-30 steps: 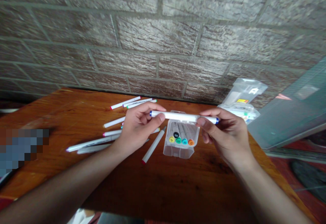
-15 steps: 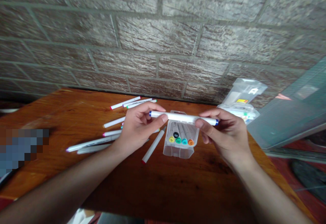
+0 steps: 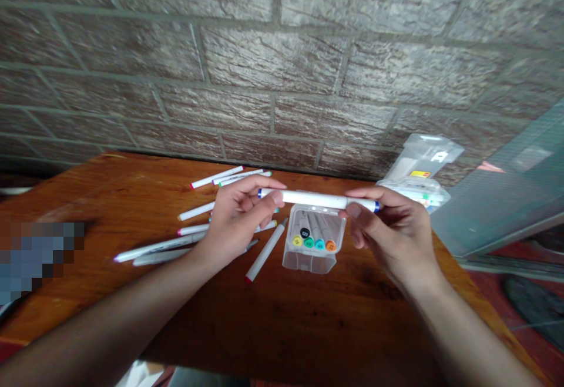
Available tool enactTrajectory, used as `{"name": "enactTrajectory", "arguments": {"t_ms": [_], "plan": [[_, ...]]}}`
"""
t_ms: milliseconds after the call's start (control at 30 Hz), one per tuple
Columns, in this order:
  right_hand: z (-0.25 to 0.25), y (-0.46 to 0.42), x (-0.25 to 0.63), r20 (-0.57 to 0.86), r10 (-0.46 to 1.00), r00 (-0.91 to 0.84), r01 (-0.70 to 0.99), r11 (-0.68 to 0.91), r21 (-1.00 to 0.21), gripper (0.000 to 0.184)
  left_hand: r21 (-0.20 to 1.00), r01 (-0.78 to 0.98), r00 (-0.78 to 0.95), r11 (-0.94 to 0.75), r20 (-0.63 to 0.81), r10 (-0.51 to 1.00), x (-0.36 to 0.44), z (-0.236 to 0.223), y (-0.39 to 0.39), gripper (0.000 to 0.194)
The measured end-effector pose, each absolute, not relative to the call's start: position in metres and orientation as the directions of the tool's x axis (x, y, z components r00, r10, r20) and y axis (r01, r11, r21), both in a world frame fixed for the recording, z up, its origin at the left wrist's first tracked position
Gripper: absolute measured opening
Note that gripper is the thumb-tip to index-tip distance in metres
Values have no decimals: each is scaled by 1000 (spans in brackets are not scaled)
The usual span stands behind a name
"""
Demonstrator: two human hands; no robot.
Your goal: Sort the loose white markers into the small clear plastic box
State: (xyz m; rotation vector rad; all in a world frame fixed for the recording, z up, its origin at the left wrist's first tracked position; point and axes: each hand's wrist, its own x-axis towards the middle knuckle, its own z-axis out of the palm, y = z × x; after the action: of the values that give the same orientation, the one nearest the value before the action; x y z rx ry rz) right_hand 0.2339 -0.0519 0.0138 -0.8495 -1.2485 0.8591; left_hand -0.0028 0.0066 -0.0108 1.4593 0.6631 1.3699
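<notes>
A white marker (image 3: pixel 314 198) with blue ends is held level between my two hands, above the table. My left hand (image 3: pixel 240 214) pinches it near its left end with thumb and fingers. On the other end, my right hand (image 3: pixel 392 225) grips the marker close to its blue tip. Just below it stands a clear plastic case (image 3: pixel 309 262), holding several markers with yellow, black, green, turquoise and orange numbered ends. Beside the case lies a white marker with a red end (image 3: pixel 265 253). Several more white markers (image 3: pixel 161 247) lie around and partly behind my left hand.
A second clear case (image 3: pixel 425 161) with its lid raised stands at the back right of the wooden table (image 3: pixel 282 328). A stone-block wall (image 3: pixel 273 70) rises behind the table. A pixelated patch (image 3: pixel 39 263) covers something at the left edge.
My left thumb has slid slightly left along the marker, and my right hand has shifted a little to the right. The marker stays level between both hands.
</notes>
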Motion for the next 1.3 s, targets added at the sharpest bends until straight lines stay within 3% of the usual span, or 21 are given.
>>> {"name": "enactTrajectory", "arguments": {"t_ms": [267,600,1300], "plan": [[15,-52,233,422,898,123,-42,430,-902,18,905,-220,214,-363,408,887,-4,-12,7,22],[15,-51,231,416,900,131,-38,424,-905,16,868,-118,176,-483,497,850,2,2,-2,18],[12,-52,233,399,907,134,-54,408,-911,15,903,-215,231,-372,417,879,-3,-12,4,19]]}}
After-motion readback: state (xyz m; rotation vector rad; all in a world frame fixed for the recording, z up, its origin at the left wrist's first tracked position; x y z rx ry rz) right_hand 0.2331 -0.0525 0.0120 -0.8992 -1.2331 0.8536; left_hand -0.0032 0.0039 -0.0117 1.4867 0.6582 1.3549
